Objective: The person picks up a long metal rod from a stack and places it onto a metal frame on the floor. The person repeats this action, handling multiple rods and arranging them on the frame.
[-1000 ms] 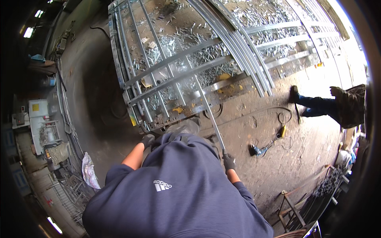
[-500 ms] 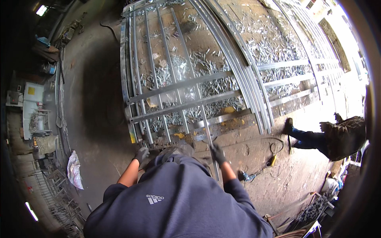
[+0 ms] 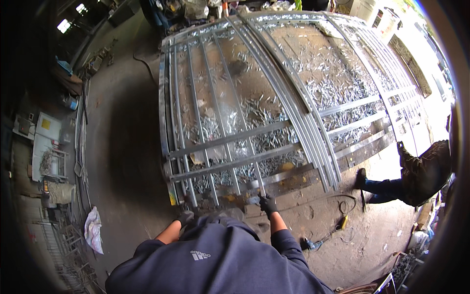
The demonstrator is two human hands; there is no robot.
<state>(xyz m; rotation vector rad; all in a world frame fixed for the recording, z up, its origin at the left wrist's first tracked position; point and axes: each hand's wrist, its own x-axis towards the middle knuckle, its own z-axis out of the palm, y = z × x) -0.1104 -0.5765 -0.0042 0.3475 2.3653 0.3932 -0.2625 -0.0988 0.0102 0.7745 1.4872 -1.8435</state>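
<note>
My gloved right hand point(image 3: 268, 204) is closed on the near end of a long, thin metal bar point(image 3: 258, 174). The bar runs away from me, crossing two flat metal crosspieces point(image 3: 235, 164) of a large grid-like metal frame point(image 3: 164, 117). My gloved left hand point(image 3: 185, 218) is low beside the near left corner of the frame, apart from the held bar; its fingers are too small and partly turned away to read. Several similar bars point(image 3: 208, 169) lie side by side to the left of the held one.
Many short metal pieces point(image 3: 264, 120) lie scattered beneath the frame. A bundle of bars point(image 3: 306, 132) crosses its middle. On the floor at right lie a blue power tool point(image 3: 311, 244) and a cable. Another person point(image 3: 421, 171) stands at far right. A white sack point(image 3: 93, 230) lies left.
The held bar has slid away from me, so its near end is now at my right hand instead of reaching back past it. The view has shifted, showing more of the far side.
</note>
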